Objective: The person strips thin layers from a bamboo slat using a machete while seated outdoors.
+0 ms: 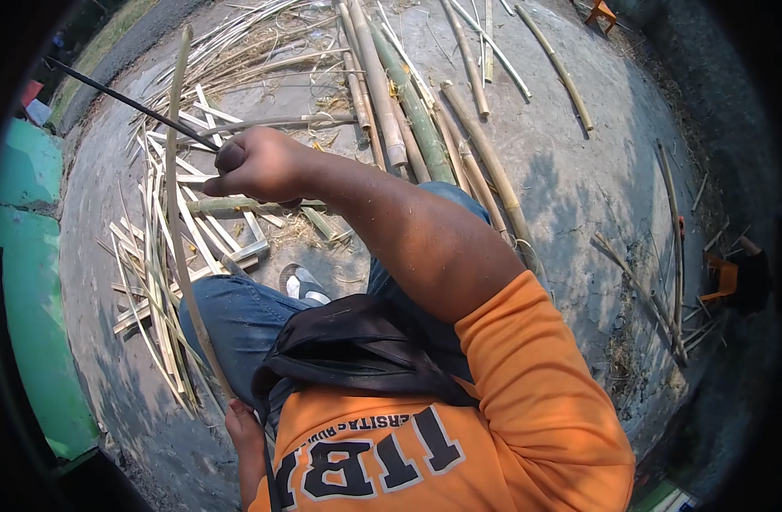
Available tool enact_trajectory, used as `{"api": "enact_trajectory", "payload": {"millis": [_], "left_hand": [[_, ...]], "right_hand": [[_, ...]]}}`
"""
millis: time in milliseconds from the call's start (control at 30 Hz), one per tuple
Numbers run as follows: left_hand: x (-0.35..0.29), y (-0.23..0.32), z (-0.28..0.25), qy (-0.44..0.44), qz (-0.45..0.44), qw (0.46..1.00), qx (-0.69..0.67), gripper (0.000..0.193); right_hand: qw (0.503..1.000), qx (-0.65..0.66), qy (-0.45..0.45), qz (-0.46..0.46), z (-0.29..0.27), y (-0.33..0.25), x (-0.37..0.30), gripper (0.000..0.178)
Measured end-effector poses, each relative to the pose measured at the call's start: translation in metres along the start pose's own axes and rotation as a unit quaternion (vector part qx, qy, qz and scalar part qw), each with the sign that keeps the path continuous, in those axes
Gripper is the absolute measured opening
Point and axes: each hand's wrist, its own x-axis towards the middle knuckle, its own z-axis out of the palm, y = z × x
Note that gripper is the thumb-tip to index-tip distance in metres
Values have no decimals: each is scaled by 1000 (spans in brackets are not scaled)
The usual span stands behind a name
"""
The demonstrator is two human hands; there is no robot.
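My right hand (258, 166) reaches across in front of me, closed round the dark handle of a long knife (135, 102). Seen nearly edge-on, its thin dark blade points to the far left and crosses a long bamboo strip (176, 205) in the picture; whether they touch I cannot tell. The strip stands tilted, running up from beside my left thigh. At its near end my left hand (246, 431) grips it low, partly hidden by my shirt. Beside the strip lies a loose pile of pale split bamboo slats (156, 282) on the ground.
Several bamboo poles (378, 85), one of them green (421, 107), lie ahead on the cracked concrete (570, 179). A green wall (32, 282) runs along the left. Bamboo sticks (668, 320) and an orange object (722, 277) are at the right. My shoe (304, 283) is near the slats.
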Motion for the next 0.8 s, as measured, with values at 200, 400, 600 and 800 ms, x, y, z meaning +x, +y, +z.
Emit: {"api": "enact_trajectory", "payload": {"millis": [200, 400, 600, 800], "left_hand": [[4, 9, 4, -13, 33, 998, 60, 78], [3, -4, -10, -60, -29, 998, -14, 79], [6, -12, -20, -106, -76, 990, -55, 82], [10, -18, -24, -157, -122, 971, -133, 77]], "right_hand": [[967, -230, 92, -59, 3, 3, -4, 39], [892, -449, 14, -58, 18, -4, -16, 30], [874, -469, -50, -118, 52, 15, -11, 28], [842, -494, 9, -217, 40, 14, -5, 34]]}}
